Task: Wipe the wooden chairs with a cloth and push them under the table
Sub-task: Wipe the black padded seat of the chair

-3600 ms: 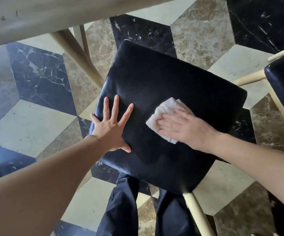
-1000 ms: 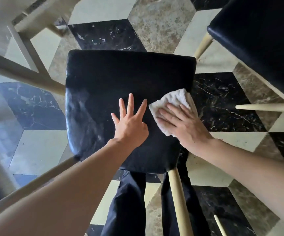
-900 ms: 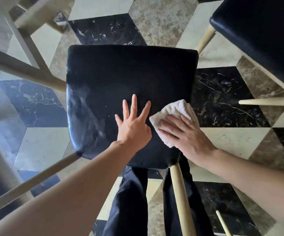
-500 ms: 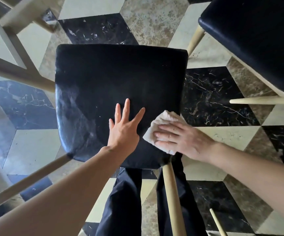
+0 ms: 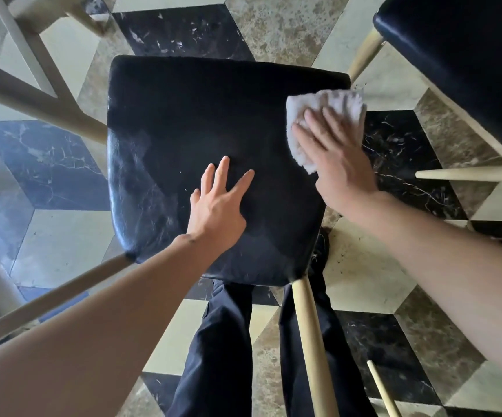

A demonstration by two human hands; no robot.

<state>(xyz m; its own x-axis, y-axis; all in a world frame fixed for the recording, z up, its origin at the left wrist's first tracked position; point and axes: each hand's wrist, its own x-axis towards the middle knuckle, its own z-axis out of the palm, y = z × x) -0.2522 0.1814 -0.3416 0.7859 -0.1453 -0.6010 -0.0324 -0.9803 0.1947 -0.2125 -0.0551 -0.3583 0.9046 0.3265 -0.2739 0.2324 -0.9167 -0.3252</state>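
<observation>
At six o'clock the person's dark trouser legs [image 5: 219, 341] stand behind the chair's pale wooden leg [image 5: 309, 341]. Centre frame, the left hand [image 5: 218, 206] lies flat, fingers spread wide, bracing the chair's black seat [image 5: 189, 121]. At two o'clock the right hand [image 5: 338, 159] presses straight fingers on the white cloth [image 5: 328, 106] at the seat's far right corner. The cloth looks soft and light; the seat looks padded and slick, so palms may slide. The frame seems stiff, moderately light, best gripped at its wooden rails for pushing. A second chair [image 5: 460, 55] sits at one o'clock.
</observation>
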